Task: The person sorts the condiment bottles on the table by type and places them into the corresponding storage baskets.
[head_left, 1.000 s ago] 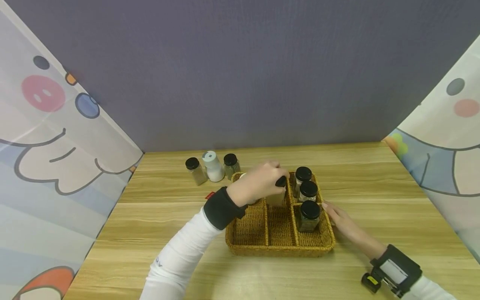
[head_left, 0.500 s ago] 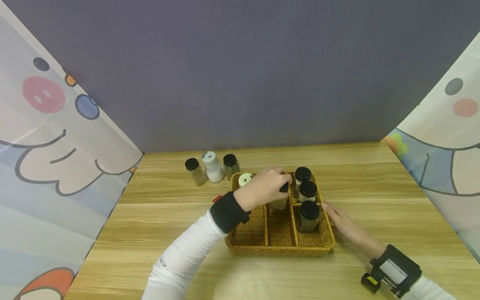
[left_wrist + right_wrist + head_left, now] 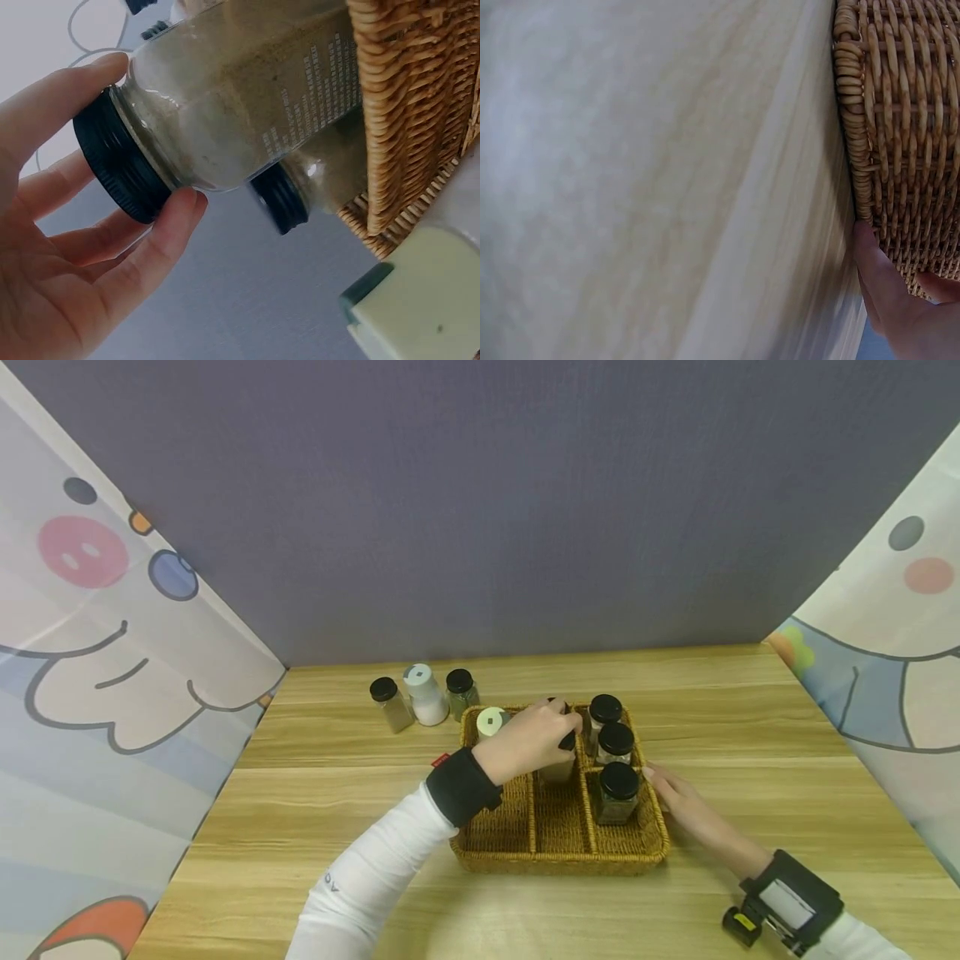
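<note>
My left hand (image 3: 528, 739) grips the black lid of a glass spice jar (image 3: 557, 768) over the basket's middle compartment. In the left wrist view, this jar (image 3: 232, 97) holds tan powder and has printed text; thumb and fingers circle its lid. Another black-lidded jar (image 3: 281, 199) sits behind it. My right hand (image 3: 682, 797) touches the outer right side of the wicker basket (image 3: 555, 858), fingers extended along the wall in the right wrist view. A pale-lidded bottle (image 3: 491, 722) stands in the left compartment, partly hidden by the left hand.
Black-lidded jars (image 3: 617, 739) stand in the basket's right compartments, one of them (image 3: 618, 793) in the front one. Beyond the basket's left corner are a jar (image 3: 392, 704), a white bottle (image 3: 426, 695) and another jar (image 3: 462, 693). A grey wall (image 3: 525, 527) rises behind the table.
My left hand has moved slightly right and nearer with the jar, uncovering the pale bottle lid and a black lid behind the hand. The right hand stays at the basket's side.
</note>
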`<state>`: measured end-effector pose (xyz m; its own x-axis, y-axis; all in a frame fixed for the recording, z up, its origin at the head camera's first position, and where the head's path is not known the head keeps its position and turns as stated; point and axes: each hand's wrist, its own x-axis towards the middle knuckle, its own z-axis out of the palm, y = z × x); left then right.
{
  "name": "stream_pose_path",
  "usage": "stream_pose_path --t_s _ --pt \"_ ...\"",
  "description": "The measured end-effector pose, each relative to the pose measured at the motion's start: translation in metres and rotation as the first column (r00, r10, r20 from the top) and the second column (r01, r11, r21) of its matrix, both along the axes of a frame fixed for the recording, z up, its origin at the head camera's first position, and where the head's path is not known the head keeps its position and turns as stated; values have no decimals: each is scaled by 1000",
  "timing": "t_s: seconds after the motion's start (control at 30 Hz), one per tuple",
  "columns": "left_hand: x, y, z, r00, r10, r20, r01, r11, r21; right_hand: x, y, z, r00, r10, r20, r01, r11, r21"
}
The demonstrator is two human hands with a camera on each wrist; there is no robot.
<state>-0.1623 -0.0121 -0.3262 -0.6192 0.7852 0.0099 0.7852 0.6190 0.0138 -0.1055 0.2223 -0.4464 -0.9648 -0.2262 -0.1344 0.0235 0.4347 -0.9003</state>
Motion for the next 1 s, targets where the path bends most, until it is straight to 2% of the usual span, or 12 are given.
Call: stream_pose_path --t_s 1.0 --pt "-6 1 -22 999 48 24 -47 998 -33 0 1 -1 1000 -3 -17 3 1000 -4"
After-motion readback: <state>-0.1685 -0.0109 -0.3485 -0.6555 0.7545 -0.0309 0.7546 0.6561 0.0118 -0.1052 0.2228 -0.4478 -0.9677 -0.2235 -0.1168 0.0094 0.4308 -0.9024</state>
